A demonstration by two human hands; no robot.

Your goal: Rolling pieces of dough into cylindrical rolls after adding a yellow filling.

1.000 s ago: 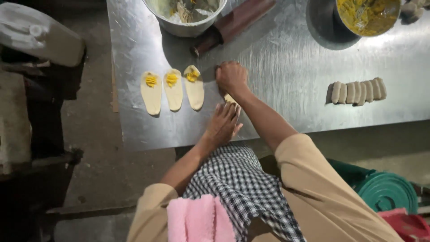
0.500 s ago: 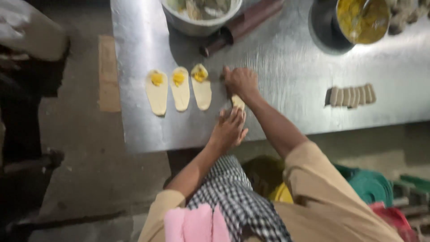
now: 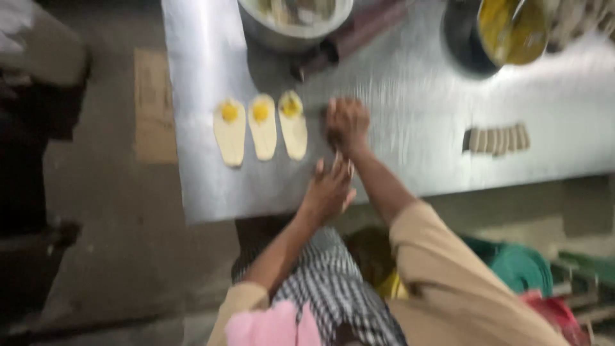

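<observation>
Although the frame is smeared by motion, your two hands read clearly enough on the steel counter [image 3: 410, 160]. Your right hand [image 3: 346, 122] lies farther in, knuckles up, fingers curled together and pressed down on the counter; whatever sits under them is hidden by the hand. Your left hand [image 3: 328, 189] lies near the counter's front edge, palm down, fingers [image 3: 319, 168] straight and only slightly apart, their tips reaching toward the right wrist. A pale sliver shows between the two hands; blur prevents saying whether it is dough or whether either hand grips it.

Just left of the right hand, three flattened oval dough pieces [image 3: 261, 131] lie side by side, close together, each with a dab of yellow filling [image 3: 260, 112] at its far end. The nearest oval lies just beside the right hand, not touching it.

Well to the right, a row of small cut dough slices [image 3: 496, 139] stands packed edge to edge. At the counter's far edge: a metal bowl [image 3: 291, 22], a dark rolling pin [image 3: 349, 38] lying aslant beside it, and a dark pot of yellow filling [image 3: 506, 32].
</observation>
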